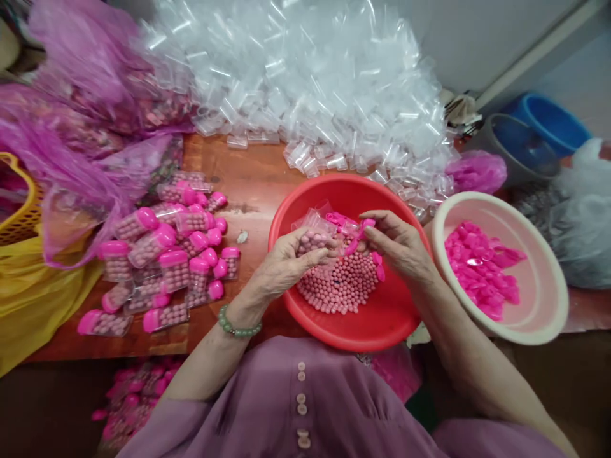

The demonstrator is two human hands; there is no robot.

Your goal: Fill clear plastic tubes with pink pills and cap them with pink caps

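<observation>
Over a red basin [353,331], my left hand [289,261] grips a clear plastic bottle [316,240] partly filled with pink beads, lying tilted with its mouth to the right. My right hand [394,242] pinches a bright pink cap [365,228] close to that mouth; whether they touch I cannot tell. Below both hands a heap of pink beads [334,296] covers part of the basin's floor. A few more pink caps [338,220] and clear empty bottles lie at the basin's far side, partly hidden by my hands.
A cream basin [548,305] of pink caps stands at the right. Filled, capped bottles [162,248] lie in a group on the wooden table [252,184] at the left. Behind rises a big pile of clear empty bottles [305,76]. Purple plastic bags [90,57] sit at the far left.
</observation>
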